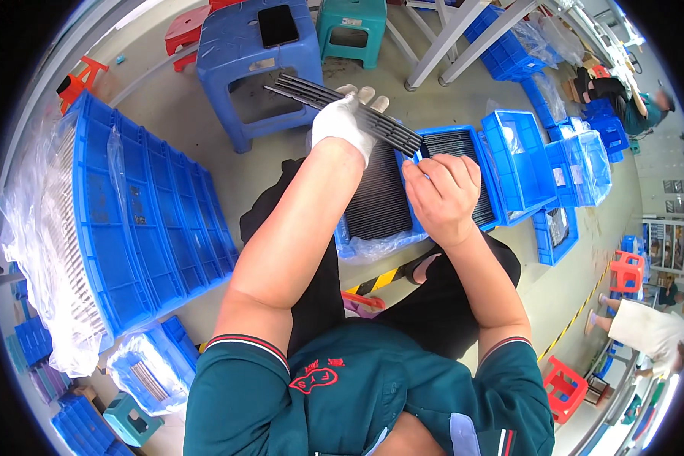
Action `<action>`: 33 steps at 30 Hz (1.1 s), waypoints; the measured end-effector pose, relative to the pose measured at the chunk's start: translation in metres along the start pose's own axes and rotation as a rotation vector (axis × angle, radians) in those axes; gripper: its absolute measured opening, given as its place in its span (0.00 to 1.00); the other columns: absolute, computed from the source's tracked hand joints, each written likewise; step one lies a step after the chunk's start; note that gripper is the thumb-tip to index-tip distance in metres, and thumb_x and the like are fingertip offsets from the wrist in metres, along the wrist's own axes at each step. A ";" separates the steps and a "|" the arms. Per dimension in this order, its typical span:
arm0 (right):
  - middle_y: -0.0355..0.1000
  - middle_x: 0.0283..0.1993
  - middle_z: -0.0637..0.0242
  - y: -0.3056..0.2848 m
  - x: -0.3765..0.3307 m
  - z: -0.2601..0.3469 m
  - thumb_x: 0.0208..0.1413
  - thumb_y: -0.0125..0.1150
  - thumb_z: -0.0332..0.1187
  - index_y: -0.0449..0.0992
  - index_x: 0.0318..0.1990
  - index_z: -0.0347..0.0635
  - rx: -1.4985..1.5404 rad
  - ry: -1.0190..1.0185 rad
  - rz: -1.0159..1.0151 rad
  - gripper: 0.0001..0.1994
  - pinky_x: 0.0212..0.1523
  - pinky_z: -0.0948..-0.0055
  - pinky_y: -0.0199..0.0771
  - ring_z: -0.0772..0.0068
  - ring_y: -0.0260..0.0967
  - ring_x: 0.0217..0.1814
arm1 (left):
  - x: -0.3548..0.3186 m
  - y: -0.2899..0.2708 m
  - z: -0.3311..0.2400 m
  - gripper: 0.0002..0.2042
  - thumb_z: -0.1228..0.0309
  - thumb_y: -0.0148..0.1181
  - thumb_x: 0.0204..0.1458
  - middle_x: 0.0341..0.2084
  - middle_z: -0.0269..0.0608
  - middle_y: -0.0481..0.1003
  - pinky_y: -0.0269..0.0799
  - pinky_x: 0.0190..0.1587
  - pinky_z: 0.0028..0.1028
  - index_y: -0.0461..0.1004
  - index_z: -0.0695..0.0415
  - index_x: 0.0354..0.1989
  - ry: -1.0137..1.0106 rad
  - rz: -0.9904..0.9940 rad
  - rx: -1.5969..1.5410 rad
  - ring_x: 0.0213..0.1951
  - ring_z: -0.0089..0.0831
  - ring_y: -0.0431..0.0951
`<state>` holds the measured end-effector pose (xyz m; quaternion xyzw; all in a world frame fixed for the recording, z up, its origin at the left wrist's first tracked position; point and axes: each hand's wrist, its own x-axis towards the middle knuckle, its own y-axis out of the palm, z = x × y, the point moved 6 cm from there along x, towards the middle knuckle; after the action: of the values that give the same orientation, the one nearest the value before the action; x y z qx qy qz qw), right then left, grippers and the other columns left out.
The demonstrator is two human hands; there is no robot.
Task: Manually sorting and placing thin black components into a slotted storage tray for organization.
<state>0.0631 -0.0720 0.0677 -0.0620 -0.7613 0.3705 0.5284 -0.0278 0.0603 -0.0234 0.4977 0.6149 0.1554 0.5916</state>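
A bundle of thin black strips (391,131) lies slantwise across my left hand (340,125), which wears a white glove and is closed round them. One end of the bundle points to the upper left, the other toward my right hand (444,194). That bare hand is closed, with thumb and forefinger pinched at the near end of the strips. Beneath my hands stand two blue bins, the left bin (416,228) and the right bin (496,199), both holding rows of similar black strips. Clear plastic film (384,247) hangs over the left bin's near edge.
Stacked blue crates (148,205) with plastic wrap stand on the left. A blue stool (239,45) bearing a black phone (278,26) and a green stool (352,23) are ahead. More blue bins (518,159) stack at right. Two people are farther off on the right.
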 end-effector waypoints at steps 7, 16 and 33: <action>0.69 0.31 0.72 0.005 0.007 0.003 0.37 0.68 0.26 0.77 0.30 0.45 -0.001 -0.116 0.092 0.09 0.37 0.68 0.65 0.70 0.68 0.35 | 0.008 -0.003 -0.001 0.04 0.73 0.42 0.63 0.38 0.46 0.73 0.69 0.46 0.60 0.65 0.53 0.40 0.009 -0.016 0.007 0.43 0.52 0.76; 0.72 0.33 0.68 0.022 -0.036 -0.047 0.48 0.67 0.23 0.79 0.35 0.38 0.891 1.178 -0.264 0.06 0.37 0.81 0.68 0.80 0.68 0.33 | 0.012 0.016 -0.012 0.09 0.67 0.33 0.66 0.47 0.39 0.68 0.57 0.54 0.61 0.63 0.47 0.40 -0.079 0.280 -0.294 0.54 0.48 0.67; 0.72 0.31 0.68 0.005 -0.007 -0.041 0.52 0.64 0.25 0.77 0.33 0.36 0.603 0.893 -0.269 0.03 0.31 0.81 0.64 0.81 0.64 0.29 | -0.015 0.043 -0.023 0.09 0.68 0.35 0.65 0.47 0.42 0.69 0.55 0.59 0.60 0.65 0.48 0.41 -0.067 0.601 -0.226 0.55 0.49 0.67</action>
<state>0.0992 -0.0514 0.0661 0.0387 -0.3247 0.4389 0.8369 -0.0329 0.0775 0.0245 0.5931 0.3993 0.3739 0.5908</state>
